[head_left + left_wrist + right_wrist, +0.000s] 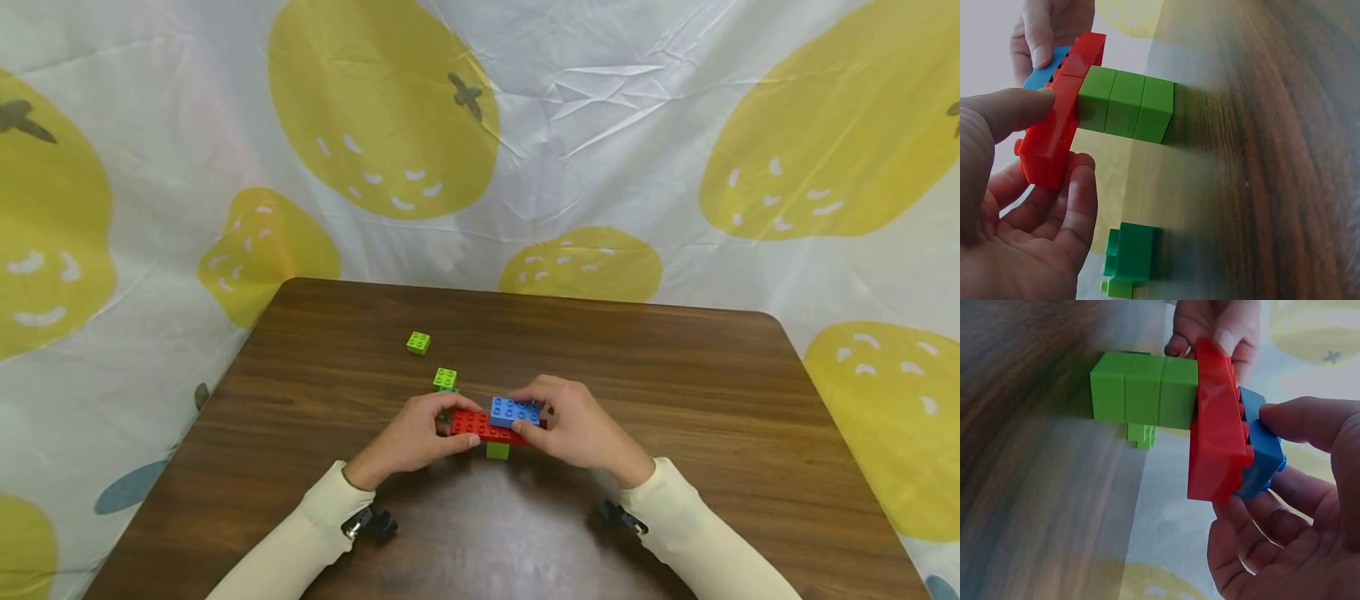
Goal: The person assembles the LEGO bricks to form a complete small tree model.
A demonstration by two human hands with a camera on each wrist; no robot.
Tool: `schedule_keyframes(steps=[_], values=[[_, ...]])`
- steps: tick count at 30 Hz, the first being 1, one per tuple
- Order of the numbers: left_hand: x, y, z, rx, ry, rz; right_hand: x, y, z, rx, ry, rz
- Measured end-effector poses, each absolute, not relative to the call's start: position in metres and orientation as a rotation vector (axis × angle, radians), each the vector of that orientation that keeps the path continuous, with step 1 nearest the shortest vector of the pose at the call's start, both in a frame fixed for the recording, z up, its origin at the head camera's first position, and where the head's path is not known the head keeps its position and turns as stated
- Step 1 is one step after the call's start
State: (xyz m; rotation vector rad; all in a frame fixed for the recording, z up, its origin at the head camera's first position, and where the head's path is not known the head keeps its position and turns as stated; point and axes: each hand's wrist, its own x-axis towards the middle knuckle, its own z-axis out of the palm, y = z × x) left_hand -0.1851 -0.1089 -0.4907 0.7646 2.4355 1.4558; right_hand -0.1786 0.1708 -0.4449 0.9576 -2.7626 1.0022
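A column of light green bricks [1125, 103] stands on the table, with red bricks [467, 423] lying across its top. My left hand [416, 433] grips the left end of the red bricks, thumb on the near side and fingers on the far side. Over their right part sits a blue brick [506, 412], pinched between thumb and fingers by my right hand [581, 429]. In the right wrist view the blue brick [1260, 447] is slightly tilted against the red studs, which show in the gap between them.
Just beyond the left hand is a dark green brick [1135, 253], with a light green brick [445, 377] close by. Another light green brick [418, 342] lies farther back on the wooden table [675, 375]. A lemon-print cloth [420, 250] hangs behind the table.
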Motion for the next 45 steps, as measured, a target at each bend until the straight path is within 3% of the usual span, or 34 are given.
schedule_keyframes(steps=[19,45], values=[[-0.188,-0.109,-0.498,0.790,2.451,1.444,-0.174,0.165,-0.455,1.021,-2.672,1.040],[-0.188,-0.111,-0.493,0.747,2.489,1.436,-0.177,0.152,-0.436,1.059,-2.770,0.895]])
